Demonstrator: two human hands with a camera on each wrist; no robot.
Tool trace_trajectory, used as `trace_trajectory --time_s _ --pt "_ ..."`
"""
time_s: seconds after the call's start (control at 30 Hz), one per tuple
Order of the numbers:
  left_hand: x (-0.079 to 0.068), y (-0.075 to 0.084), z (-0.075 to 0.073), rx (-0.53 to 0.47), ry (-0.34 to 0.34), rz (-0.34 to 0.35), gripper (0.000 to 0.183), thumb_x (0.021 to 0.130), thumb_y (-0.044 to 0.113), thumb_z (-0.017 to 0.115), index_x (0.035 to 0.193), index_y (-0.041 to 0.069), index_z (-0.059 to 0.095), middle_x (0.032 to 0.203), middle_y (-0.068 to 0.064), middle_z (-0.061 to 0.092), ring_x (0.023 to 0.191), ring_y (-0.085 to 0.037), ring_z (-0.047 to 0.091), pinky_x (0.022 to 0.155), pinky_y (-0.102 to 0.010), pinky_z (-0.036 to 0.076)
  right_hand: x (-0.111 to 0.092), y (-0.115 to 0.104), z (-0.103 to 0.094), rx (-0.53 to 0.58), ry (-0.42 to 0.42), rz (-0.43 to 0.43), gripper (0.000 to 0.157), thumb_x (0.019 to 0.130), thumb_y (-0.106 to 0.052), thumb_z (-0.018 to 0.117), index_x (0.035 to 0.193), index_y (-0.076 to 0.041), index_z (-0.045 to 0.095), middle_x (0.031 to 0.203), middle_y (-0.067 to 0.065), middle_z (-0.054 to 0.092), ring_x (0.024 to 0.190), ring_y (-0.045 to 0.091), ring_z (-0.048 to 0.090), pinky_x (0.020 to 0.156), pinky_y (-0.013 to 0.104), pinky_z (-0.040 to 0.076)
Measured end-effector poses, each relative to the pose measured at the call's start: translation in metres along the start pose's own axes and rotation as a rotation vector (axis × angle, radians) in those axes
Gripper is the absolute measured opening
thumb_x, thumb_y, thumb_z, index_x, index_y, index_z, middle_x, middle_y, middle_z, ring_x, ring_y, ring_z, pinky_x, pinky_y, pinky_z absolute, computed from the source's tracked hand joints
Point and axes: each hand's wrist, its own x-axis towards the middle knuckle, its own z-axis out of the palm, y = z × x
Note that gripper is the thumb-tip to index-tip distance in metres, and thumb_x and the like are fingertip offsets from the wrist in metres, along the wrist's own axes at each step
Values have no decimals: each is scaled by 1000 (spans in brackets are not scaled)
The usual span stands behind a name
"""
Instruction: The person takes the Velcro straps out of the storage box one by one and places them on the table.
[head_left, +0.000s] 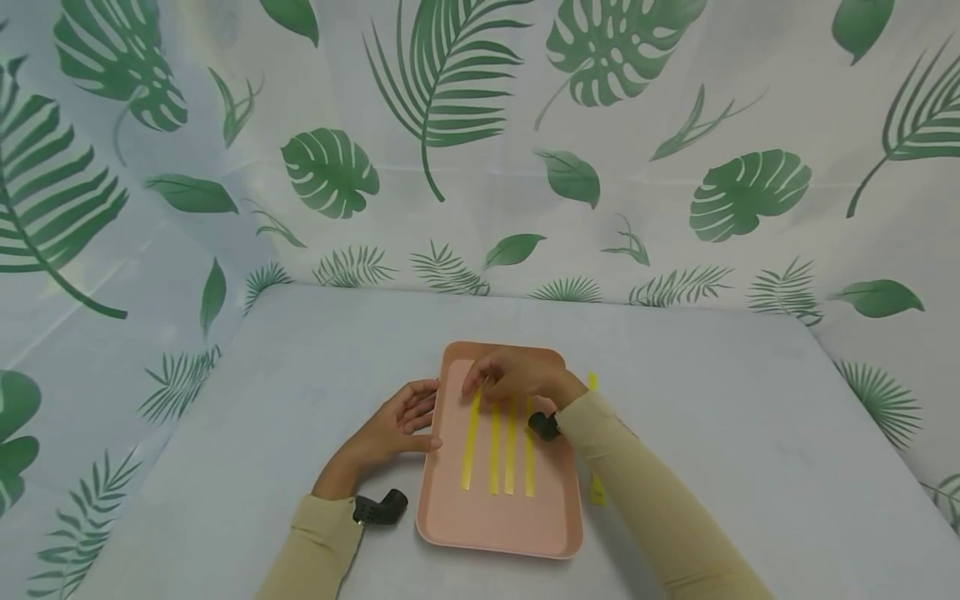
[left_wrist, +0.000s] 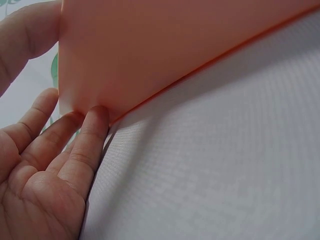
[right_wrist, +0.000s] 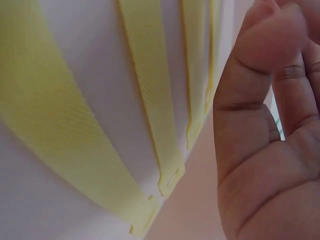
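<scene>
At left, a person's left hand (head_left: 393,423) rests against the long left edge of a pink tray (head_left: 495,525), fingers loosely spread along its outer wall and thumb at the rim; a black device (head_left: 381,508) sits at the wrist. The tray lies on the pale tabletop (head_left: 360,333), roughly midway between its left and right edges and well in from the far edge. Inside, four yellow strips (head_left: 493,467) run lengthwise, side by side, their lower ends short of the tray's near edge. Over their upper ends is the right hand (head_left: 513,375), thumb and fingertips drawn close together beside the leftmost strip (head_left: 469,450); I cannot tell whether they hold it. At right, more yellow material (head_left: 597,492) lies just beside the tray's right edge, partly hidden by a beige sleeve (head_left: 637,475).
</scene>
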Motion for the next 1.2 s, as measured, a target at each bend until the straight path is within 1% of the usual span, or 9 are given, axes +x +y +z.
trace_trajectory --time_s 0.07,0.17,0.3,0.4,0.67,0.83,0.97,1.1,1.2 --pt "0 -1 0 -6 0 4 92 91 -1 85 161 -13 27 169 -35 29 155 -53 34 116 -29 50 2 0 0 -22 -3 8 22 94 5 75 115 -4 80 102 5 73 75 13 52 68 23 44" --pt "0 -1 0 -18 -5 10 93 90 -2 85 161 -14 26 169 -36 28 155 -54 33 116 -29 50 5 -1 1 -43 -9 6 21 93 5 77 112 -5 81 98 5 74 71 12 50 64 23 42" --pt "0 -1 0 -19 -7 9 93 90 -1 86 161 -14 26 169 -36 28 155 -54 32 116 -29 50 7 0 3 -85 -2 6 21 91 4 80 108 -8 83 101 -1 76 75 12 53 67 22 45" --pt "0 0 0 -15 -8 8 93 90 -1 86 161 -14 26 169 -36 28 155 -54 32 116 -29 50 8 1 5 -117 2 -1 23 89 6 81 107 -8 84 102 -3 77 78 11 56 70 22 48" --pt "0 1 0 -19 -5 13 93 90 -1 86 160 -14 26 169 -36 28 156 -53 32 116 -28 49 14 3 9 -142 -1 -33 27 86 15 76 104 -4 83 101 -2 80 82 9 62 72 21 53" --pt "0 2 0 -14 -4 18 93 90 0 86 160 -14 26 168 -36 29 155 -54 32 116 -27 50 17 1 10 -151 -8 -40 26 85 16 75 101 -4 83 97 -3 78 80 9 62 72 21 53" --pt "1 2 0 -22 -7 20 93 90 -3 85 160 -15 25 169 -37 27 155 -55 30 115 -26 50 17 -2 10 -145 -5 -43 24 84 16 75 97 -3 82 92 -2 76 77 9 61 69 21 52" --pt "1 1 0 -37 -10 20 94 89 -5 84 160 -16 24 169 -38 25 156 -55 29 115 -26 50 16 -4 12 -140 3 -51 18 85 13 77 93 -3 80 87 -3 73 74 9 59 67 21 51" --pt "1 0 1 -42 -13 20 94 89 -5 84 160 -16 24 168 -39 25 155 -55 30 115 -26 50 16 -5 12 -154 14 -68 16 87 11 80 92 -5 79 86 -5 72 74 8 58 68 20 50"
